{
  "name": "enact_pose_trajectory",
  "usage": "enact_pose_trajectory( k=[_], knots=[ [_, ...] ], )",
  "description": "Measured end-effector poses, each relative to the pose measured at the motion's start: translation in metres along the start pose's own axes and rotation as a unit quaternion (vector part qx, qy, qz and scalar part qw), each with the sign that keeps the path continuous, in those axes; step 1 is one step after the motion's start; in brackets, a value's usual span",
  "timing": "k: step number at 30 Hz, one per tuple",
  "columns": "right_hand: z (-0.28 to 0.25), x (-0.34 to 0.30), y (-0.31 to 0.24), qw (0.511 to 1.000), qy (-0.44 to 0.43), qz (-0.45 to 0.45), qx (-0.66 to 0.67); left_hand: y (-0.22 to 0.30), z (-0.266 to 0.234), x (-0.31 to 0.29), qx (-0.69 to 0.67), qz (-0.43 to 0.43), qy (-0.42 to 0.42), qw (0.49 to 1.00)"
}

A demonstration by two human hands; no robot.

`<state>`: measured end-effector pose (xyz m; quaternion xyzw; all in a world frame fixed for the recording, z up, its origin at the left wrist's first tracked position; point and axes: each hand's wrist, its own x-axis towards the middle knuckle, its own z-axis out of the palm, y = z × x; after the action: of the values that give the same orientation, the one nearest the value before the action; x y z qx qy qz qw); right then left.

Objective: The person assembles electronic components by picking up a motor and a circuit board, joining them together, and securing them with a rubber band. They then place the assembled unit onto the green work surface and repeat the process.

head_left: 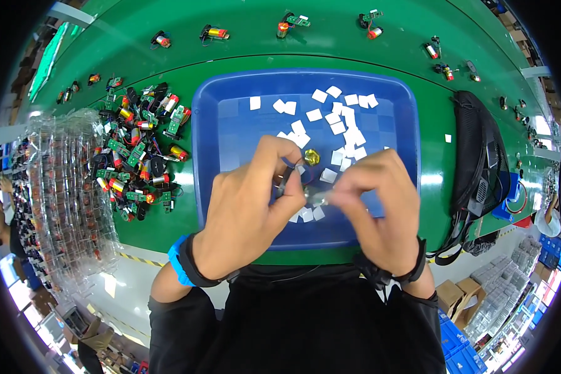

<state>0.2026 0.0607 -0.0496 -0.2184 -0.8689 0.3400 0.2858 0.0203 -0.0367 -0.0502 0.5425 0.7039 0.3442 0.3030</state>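
Observation:
Above the blue tray (305, 76), my left hand (240, 212) pinches a small electronic assembly between thumb and forefinger. Its gold-wrapped battery cell (311, 156) shows beside the fingertips, with thin wires near it; my fingers hide much of the rest. My right hand (386, 206) is closed in a pinch on a small translucent piece (320, 198), blurred, close to the left thumb. Several small white square pieces (337, 128) lie scattered in the tray beyond and below the hands.
A heap of circuit boards with wired cells (137, 149) lies left of the tray, next to stacked clear plastic trays (65, 193). More assemblies (215, 32) line the green table's far side. A black bag (474, 156) lies to the right.

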Motion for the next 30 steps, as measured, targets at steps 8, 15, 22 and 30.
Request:
enact_pose_trajectory(
  k=[8,15,22,30],
  knots=[
    [0.001,0.003,0.01,0.978,-0.007,0.184,0.096,-0.004,-0.007,-0.003,-0.233,-0.05,-0.06,0.969],
    [-0.019,-0.002,0.003,0.931,-0.104,0.208,0.283,0.004,-0.021,-0.004,-0.281,-0.083,-0.192,0.937],
    [-0.032,0.005,0.004,0.98,-0.147,0.06,0.12,0.004,-0.022,0.002,-0.094,-0.009,-0.211,0.973],
    [-0.021,0.0,-0.004,0.976,-0.159,0.063,0.133,0.0,-0.013,-0.004,-0.037,0.047,-0.099,0.993]
  ],
)
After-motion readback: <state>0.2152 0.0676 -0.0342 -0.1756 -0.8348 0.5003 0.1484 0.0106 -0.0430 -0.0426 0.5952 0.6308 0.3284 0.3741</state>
